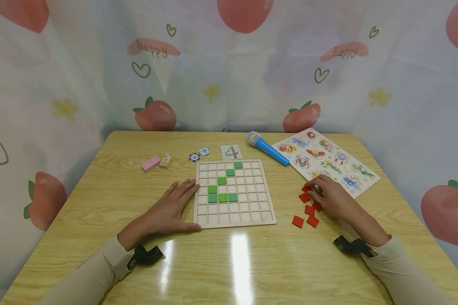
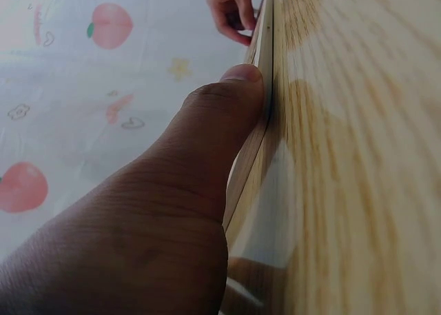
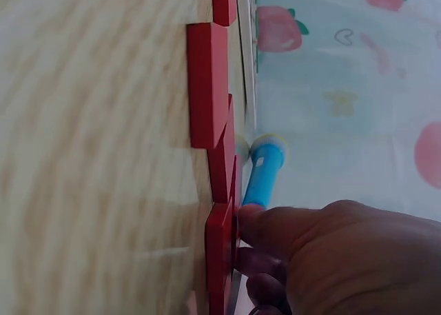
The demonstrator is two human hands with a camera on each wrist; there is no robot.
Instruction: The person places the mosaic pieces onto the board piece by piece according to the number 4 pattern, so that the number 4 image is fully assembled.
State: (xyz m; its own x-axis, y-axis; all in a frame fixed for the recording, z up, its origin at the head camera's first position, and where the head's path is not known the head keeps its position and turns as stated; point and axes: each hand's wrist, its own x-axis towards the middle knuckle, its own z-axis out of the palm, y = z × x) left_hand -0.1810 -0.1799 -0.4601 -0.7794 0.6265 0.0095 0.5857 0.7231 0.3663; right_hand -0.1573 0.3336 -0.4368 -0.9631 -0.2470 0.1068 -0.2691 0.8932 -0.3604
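Note:
A wooden grid board [image 1: 248, 212] lies flat with several green square tiles [image 1: 222, 181] in its cells, in a slanting line and a short row. My left hand [image 1: 168, 207] rests at its left side with fingers spread, the thumb on the front left corner. In the left wrist view that thumb [image 2: 241, 80] presses along the board's edge. My right hand [image 1: 332, 197] is over loose red square tiles [image 1: 298, 221] right of the board, its thumb and fingers pinching the farthest red tile [image 1: 306, 189]. In the right wrist view, nearer red tiles [image 3: 209, 84] partly hide the fingertips.
Behind the right hand lies a sheet of insect pictures [image 1: 320, 156], with a blue toy microphone [image 1: 271, 151] beside it. A small pattern card [image 1: 231, 152], poker chips [image 1: 194, 157], a pink block [image 1: 150, 163] and a patterned block [image 1: 166, 160] lie toward the back.

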